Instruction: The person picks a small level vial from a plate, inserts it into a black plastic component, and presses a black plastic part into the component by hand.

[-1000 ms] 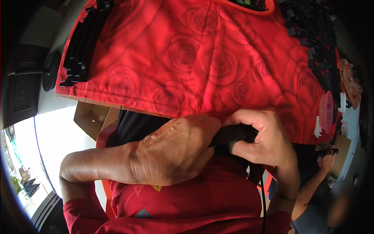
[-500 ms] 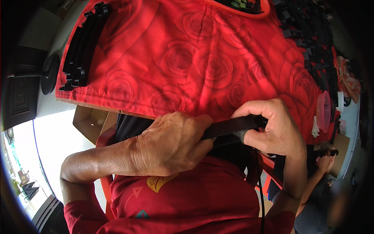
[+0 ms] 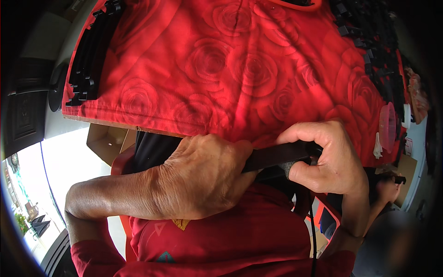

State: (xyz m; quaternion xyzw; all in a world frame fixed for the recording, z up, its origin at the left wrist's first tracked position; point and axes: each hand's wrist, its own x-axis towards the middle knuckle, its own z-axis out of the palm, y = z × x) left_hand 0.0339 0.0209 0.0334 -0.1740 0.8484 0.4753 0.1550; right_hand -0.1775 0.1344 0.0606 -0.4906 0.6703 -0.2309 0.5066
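Note:
Between my hands, just off the table's front edge, is a flat black plastic bar [image 3: 278,156]. My left hand [image 3: 203,177] is closed round its left end, hiding that end. At the other end my right hand [image 3: 330,157] grips it, the forefinger bent over the top and the thumb below. Something grey and rough shows beside the right thumb tip; I cannot make out what it is. The bar slopes slightly upward to the right.
A red rose-patterned cloth [image 3: 207,60] covers the table. Long black bars [image 3: 94,51] are stacked at its left edge. Many black pieces [image 3: 369,51] lie heaped along the right, near a pink container [image 3: 387,124]. Another person's hand [image 3: 388,189] is at right; a cardboard box [image 3: 108,141] stands below left.
The whole view has shifted slightly, so the red bowl at the top shows less. Both hands keep their hold on the bar, and the left wrist sits a little lower.

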